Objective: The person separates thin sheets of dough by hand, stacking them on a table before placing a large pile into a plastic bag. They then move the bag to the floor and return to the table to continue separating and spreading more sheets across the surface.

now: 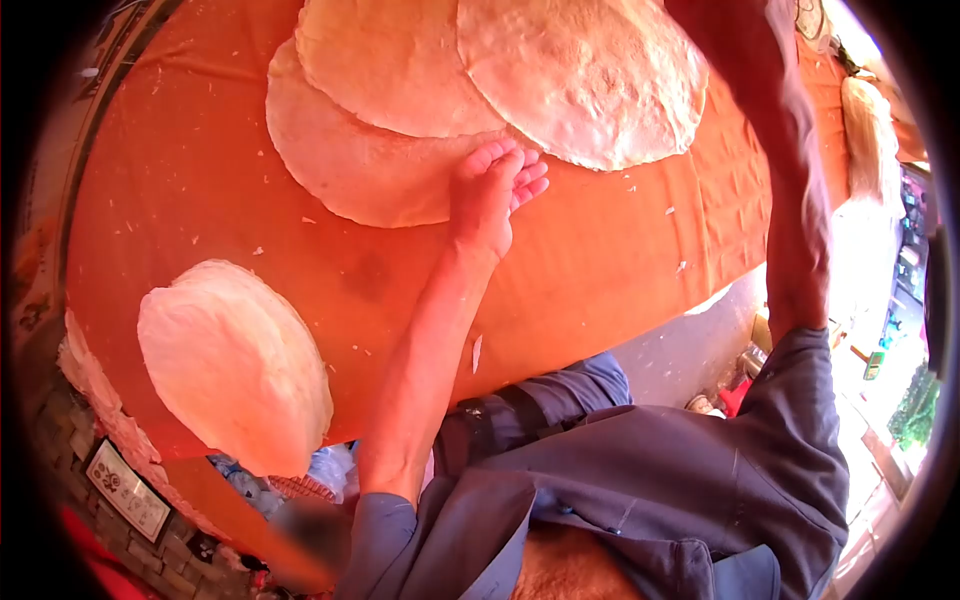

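- My left hand (488, 195) lies palm down on the near edge of the lowest flatbread (350, 160). The fingers are straight and close together, clamped on nothing. I judge that a flat press suits so thin and brittle a sheet better than a pinch.
- That flatbread sits far and centre on the orange cloth (600, 260), partly under a second flatbread (390, 60). A third flatbread (590, 80) lies to the right and overlaps the second's edge.
- Fanned out like this, each round shows an edge to reach for.
- A stack of flatbreads (235, 365) sits near left, well apart from the hand.
- My right arm (790, 180) reaches far and leaves the picture at the top. The right hand is out of sight, so I cannot tell how its fingers stand.
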### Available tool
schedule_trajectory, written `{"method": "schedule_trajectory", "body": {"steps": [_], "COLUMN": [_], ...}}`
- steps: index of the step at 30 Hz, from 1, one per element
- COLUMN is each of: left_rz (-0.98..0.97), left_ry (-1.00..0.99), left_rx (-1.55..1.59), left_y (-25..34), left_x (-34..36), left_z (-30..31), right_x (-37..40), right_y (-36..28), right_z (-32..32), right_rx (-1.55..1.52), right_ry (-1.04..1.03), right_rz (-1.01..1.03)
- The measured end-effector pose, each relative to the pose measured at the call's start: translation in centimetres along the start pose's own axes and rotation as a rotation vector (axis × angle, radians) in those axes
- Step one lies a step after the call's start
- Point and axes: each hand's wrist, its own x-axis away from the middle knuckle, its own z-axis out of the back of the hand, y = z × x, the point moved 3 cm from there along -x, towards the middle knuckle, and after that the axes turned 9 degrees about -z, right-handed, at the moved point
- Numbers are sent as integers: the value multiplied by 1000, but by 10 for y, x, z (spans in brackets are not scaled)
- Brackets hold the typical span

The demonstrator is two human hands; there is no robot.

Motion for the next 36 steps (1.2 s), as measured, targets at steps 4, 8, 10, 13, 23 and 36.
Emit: {"method": "schedule_trajectory", "body": {"steps": [4,8,10,13,23,36], "left_rz": [-5,-44,22,76,23,-169], "left_ry": [-73,-49,-81,-209,-215,94], "left_rx": [78,81,127,198,64,261], "left_y": [-7,-13,-18,-19,-12,40], "left_x": [-7,-6,-5,-8,-9,-13], "left_z": [-8,-18,-22,-37,-36,65], "right_x": [97,149,159,171,154,69], "right_y": [0,-8,0,8,25,-20], "right_z": [-52,-54,-43,-27,-43,-5], "right_rx": [117,-182,-243,-337,-181,-178], "right_ry": [-648,-689,-621,-579,-793,-675], "right_rz": [19,-153,-202,-133,-266,-164]}}
